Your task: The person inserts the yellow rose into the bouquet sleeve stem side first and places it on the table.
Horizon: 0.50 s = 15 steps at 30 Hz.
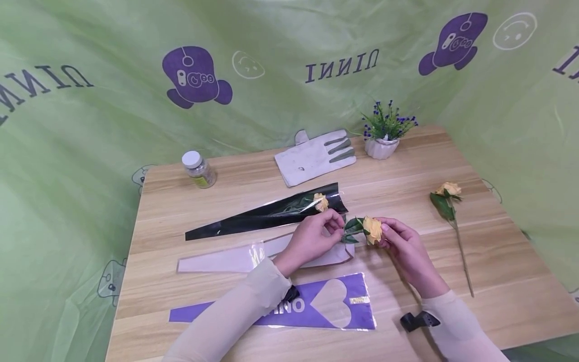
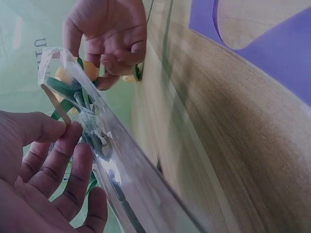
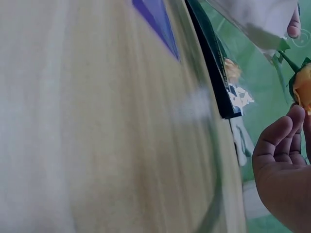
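The yellow rose [image 1: 373, 230] is being held at the mouth of the pale wrapper [image 1: 212, 259], its bloom being pinched by the right hand [image 1: 409, 254] with fingers nearly closed; the wrapper's rim is being pinched by the left hand [image 1: 312, 239], thumb to forefinger. The rose is being judged light, soft-petalled, best gripped below the bloom; the film, slippery. Nearer than the wrapper, partly covered lettering ending "NO" is being displayed on the purple wrapper [image 1: 357, 286]; beyond it, upside-down "UINNI" on the backdrop [image 1: 289, 100].

Three roses [image 1: 373, 230], three wrappers [image 1: 212, 259], one bottle [image 1: 200, 172], one potted plant [image 1: 382, 148].
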Each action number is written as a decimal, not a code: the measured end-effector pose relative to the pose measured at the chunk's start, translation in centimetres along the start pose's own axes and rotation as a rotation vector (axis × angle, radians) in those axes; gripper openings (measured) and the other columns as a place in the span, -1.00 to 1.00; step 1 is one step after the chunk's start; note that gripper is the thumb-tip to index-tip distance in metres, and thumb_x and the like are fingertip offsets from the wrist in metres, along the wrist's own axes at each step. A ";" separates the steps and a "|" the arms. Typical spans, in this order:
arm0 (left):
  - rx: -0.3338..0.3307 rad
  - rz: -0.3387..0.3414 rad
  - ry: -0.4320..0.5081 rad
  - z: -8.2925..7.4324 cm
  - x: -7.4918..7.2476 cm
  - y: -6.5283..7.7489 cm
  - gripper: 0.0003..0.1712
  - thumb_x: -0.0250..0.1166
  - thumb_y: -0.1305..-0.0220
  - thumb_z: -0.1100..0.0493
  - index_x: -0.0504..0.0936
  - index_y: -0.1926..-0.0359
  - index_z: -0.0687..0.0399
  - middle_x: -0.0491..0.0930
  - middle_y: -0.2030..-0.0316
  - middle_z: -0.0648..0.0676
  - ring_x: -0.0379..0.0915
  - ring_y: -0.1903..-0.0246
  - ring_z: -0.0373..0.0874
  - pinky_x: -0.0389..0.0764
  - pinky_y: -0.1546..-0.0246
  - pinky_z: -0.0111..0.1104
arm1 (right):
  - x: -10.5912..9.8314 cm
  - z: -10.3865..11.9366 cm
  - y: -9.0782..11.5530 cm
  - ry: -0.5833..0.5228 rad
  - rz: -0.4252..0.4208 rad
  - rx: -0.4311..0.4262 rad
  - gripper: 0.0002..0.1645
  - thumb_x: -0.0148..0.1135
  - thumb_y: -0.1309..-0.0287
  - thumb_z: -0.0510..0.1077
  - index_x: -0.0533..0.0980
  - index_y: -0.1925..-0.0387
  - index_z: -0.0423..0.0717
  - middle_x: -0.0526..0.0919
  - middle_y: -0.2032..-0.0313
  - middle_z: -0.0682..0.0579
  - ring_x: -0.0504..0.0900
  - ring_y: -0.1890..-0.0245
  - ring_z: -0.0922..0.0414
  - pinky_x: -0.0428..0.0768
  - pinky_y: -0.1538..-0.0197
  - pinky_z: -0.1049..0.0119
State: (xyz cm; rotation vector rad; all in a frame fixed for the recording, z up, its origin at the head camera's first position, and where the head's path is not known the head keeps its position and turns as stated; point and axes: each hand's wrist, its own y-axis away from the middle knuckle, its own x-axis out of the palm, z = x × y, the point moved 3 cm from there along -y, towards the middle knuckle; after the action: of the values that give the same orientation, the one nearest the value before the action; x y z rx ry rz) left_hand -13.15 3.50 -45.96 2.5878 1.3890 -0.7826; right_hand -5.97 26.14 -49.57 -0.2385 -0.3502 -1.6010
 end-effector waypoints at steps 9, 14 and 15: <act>0.031 0.006 -0.001 -0.6 0.0 -0.1 -0.87 0.35 -0.25 0.26 0.63 0.20 -0.04 0.65 0.35 -0.18 0.53 0.34 -0.43 0.60 0.22 -0.41 | 0.5 0.0 0.1 0.254 0.006 -0.011 -0.78 0.20 -0.41 -0.28 0.60 -0.03 -0.24 0.69 0.14 0.04 0.62 0.25 0.21 0.63 0.13 0.37; 0.017 0.025 -0.012 -0.7 0.2 -0.1 -0.87 0.36 -0.24 0.24 0.63 0.20 -0.05 0.65 0.33 -0.17 0.53 0.33 -0.42 0.57 0.21 -0.45 | 0.7 0.2 0.1 0.330 -0.005 -0.019 -0.73 0.23 -0.40 -0.25 0.57 -0.06 -0.29 0.69 0.10 0.04 0.63 0.23 0.21 0.64 0.11 0.34; 0.017 0.029 -0.011 -0.7 0.2 -0.1 -0.86 0.36 -0.24 0.25 0.63 0.20 -0.04 0.65 0.33 -0.18 0.53 0.32 -0.41 0.57 0.21 -0.46 | 0.8 0.3 0.1 0.337 -0.006 -0.021 -0.73 0.23 -0.40 -0.26 0.57 -0.06 -0.30 0.69 0.10 0.03 0.63 0.22 0.21 0.64 0.11 0.34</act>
State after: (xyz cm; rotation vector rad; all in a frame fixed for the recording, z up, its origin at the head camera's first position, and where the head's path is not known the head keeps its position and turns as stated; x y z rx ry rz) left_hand -12.84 3.97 -45.44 2.6063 1.3443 -0.8059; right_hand -5.91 25.52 -49.05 0.0185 -0.0741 -1.6185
